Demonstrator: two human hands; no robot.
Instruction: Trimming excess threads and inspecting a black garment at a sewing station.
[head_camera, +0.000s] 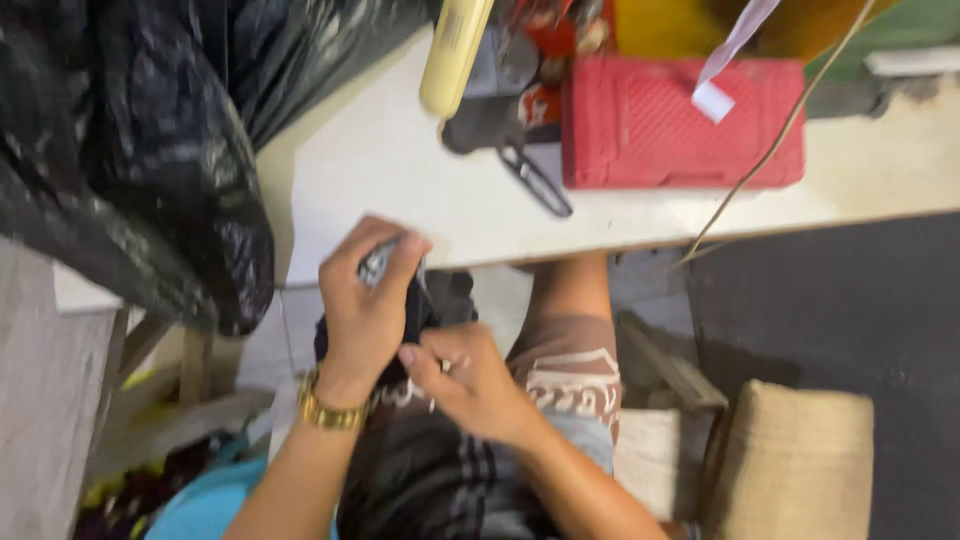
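Observation:
My left hand (365, 300), with a gold watch on its wrist, grips a small dark piece of fabric (418, 305) with a patterned edge, held just below the front edge of the white table (400, 170). My right hand (470, 380) is pinched close against the same dark piece from below, fingertips closed on something small that is too blurred to name. Both hands are over my lap.
A large black plastic bag (130, 150) fills the left. On the table lie black scissors (535, 180), a red plastic box (680, 120), a pale yellow tube (455, 50) and a white strip (725, 60). A woven tan seat (790, 460) stands at the lower right.

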